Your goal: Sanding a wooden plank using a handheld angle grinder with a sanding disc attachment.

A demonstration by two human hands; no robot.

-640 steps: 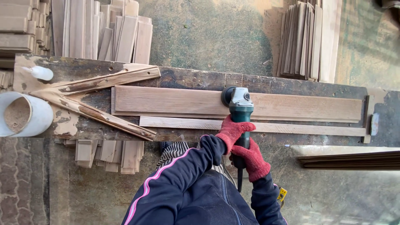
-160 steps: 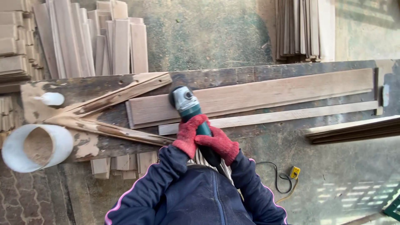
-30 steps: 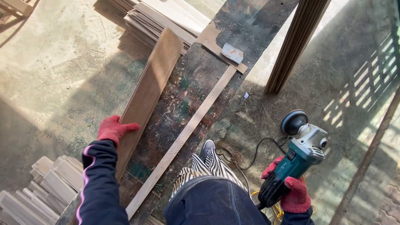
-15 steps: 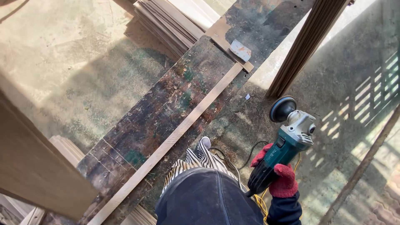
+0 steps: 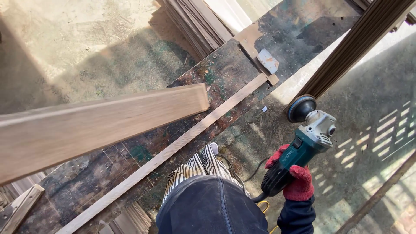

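My right hand (image 5: 297, 182), in a red glove, grips the body of a teal angle grinder (image 5: 305, 138). It holds the tool off the right side of the bench, with the round sanding disc pointing up and away. A wide wooden plank (image 5: 99, 125) hangs tilted above the stained workbench (image 5: 225, 73). Its near end runs out of the frame at the left and its far end is over the bench's middle. My left hand is not in view. A thin wooden strip (image 5: 182, 138) lies along the bench's near edge.
A stack of planks (image 5: 195, 21) lies beyond the bench's far end. A bundle of dark slats (image 5: 359, 39) leans at the upper right. A metal stop plate (image 5: 268, 60) sits at the strip's end. The grinder's cable (image 5: 234, 169) trails on the floor by my feet.
The plank has come up off the bench and swung across at the left. My left hand has gone out of view. The grinder stays held out to the right.
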